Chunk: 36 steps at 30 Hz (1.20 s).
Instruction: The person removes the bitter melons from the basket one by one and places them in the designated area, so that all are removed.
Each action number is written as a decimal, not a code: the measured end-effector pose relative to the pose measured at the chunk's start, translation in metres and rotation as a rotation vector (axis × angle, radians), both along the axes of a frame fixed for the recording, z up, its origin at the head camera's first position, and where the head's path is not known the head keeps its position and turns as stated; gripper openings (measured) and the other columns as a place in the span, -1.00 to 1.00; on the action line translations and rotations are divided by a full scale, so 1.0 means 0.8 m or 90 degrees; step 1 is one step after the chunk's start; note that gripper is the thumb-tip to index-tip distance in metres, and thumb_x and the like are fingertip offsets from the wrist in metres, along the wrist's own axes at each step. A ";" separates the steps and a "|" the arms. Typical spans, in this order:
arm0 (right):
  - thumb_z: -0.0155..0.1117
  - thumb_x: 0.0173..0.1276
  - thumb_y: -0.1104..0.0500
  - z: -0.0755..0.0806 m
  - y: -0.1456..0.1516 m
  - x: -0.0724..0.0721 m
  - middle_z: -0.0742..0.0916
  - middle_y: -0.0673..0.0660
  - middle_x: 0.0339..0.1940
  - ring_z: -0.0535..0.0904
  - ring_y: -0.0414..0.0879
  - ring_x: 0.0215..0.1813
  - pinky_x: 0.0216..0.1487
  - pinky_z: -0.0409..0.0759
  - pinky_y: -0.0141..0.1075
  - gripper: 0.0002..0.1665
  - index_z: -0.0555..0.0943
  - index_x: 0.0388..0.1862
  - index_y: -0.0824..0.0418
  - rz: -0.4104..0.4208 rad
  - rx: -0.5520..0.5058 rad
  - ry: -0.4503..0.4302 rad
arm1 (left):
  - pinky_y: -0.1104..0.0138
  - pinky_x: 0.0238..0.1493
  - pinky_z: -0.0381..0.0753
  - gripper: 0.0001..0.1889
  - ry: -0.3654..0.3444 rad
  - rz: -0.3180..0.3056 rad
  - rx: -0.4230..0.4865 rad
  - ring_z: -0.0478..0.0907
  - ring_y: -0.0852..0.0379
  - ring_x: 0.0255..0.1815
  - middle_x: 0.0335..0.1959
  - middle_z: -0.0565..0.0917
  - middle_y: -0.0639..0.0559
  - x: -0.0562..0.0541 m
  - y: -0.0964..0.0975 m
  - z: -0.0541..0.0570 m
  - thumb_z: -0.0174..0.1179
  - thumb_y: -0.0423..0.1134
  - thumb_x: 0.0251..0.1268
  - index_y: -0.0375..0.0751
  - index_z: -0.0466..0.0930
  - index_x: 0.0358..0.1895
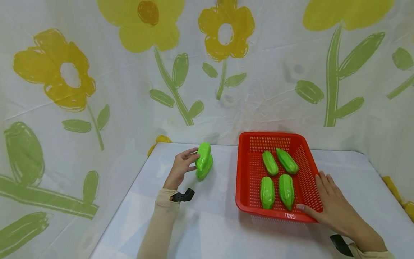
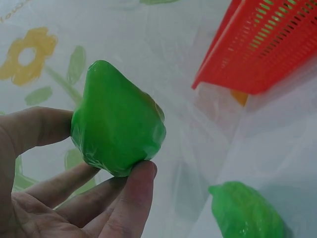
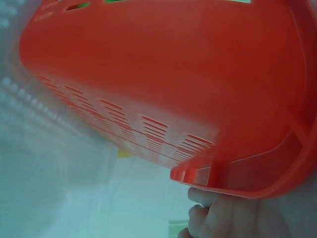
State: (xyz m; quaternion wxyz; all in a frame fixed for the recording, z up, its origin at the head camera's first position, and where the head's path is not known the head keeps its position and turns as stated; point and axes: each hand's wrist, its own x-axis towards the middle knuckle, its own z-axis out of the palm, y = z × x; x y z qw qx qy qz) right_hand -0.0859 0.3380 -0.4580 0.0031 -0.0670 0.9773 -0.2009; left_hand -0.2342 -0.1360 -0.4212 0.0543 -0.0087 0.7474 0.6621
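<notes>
left hand (image 1: 182,167) has a green ridged fruit (image 1: 203,154) pinched between thumb and fingers, held up off the counter (image 1: 213,223), out to the left of the red basket (image 1: 245,169). right hand (image 1: 336,208) isn't gripping anything as far as i can tell, fingers pretty straight along the basket's right rim, thumb by the near corner, probably just steadying it.

four more fruits (image 1: 270,163) lie in the basket, and a loose fruit (image 2: 247,213) sits on the counter just below the held one, so my read is we're mid-loading, at the carry step. next move imo: swing right, clear the near side wall and lower it into the bare strip on the basket's left, without bumping the others. then the loose one would be left to fetch.
</notes>
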 end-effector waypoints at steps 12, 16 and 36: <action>0.27 0.28 -0.47 -0.002 0.001 -0.002 -0.14 0.57 0.67 -0.39 0.49 0.68 0.51 -0.13 0.56 0.52 -0.31 0.66 0.47 -0.002 0.001 0.000 | 0.25 0.02 0.76 -0.51 -0.023 0.018 -0.018 0.65 0.02 0.19 0.37 0.58 -0.27 -0.013 -0.024 -0.013 0.21 -0.17 0.51 -0.16 0.51 0.44; 0.28 0.27 -0.47 -0.003 0.000 -0.001 -0.14 0.56 0.67 -0.38 0.49 0.68 0.51 -0.12 0.56 0.53 -0.31 0.67 0.46 -0.004 -0.001 -0.001 | 0.19 0.09 0.76 -0.50 -0.027 0.013 -0.021 0.62 -0.05 0.26 0.40 0.55 -0.27 -0.016 -0.030 -0.016 0.19 -0.17 0.53 -0.17 0.48 0.45; 0.28 0.28 -0.46 -0.004 0.000 0.000 -0.14 0.54 0.68 -0.39 0.48 0.69 0.47 -0.04 0.59 0.52 -0.32 0.67 0.44 -0.003 -0.001 0.002 | 0.31 0.07 0.69 -0.47 -0.054 0.018 -0.042 0.47 -0.22 0.46 0.50 0.44 -0.27 -0.029 -0.049 -0.041 0.13 -0.15 0.58 -0.20 0.39 0.52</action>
